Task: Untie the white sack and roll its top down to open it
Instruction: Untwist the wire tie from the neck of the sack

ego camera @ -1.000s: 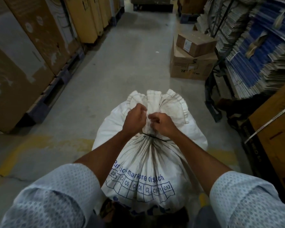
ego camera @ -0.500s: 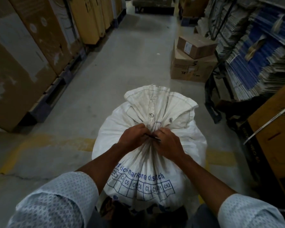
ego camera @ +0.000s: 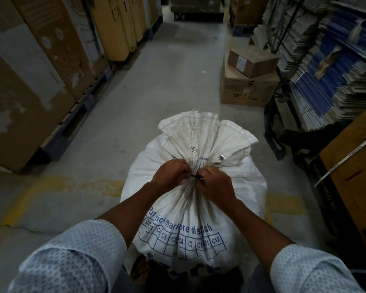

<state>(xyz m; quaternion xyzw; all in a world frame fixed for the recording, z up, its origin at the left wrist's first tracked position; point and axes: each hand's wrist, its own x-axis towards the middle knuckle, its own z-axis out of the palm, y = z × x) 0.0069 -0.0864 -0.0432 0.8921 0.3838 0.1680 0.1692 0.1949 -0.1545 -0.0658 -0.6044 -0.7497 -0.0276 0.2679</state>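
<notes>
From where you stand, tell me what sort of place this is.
Probably a warehouse or stockroom aisle: tall cartons on pallets line one side, racks of flattened boxes the other, and stacked cardboard boxes sit on the bare concrete floor.

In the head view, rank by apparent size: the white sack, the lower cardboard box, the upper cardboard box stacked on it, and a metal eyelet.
1. white sack, though it sits nearest the camera
2. lower cardboard box
3. upper cardboard box
4. metal eyelet, by far the smallest

Both hands, left hand and right hand, now sit lower on the white sack, apparently pinching the dark tie; the flared top stands freed.
</notes>
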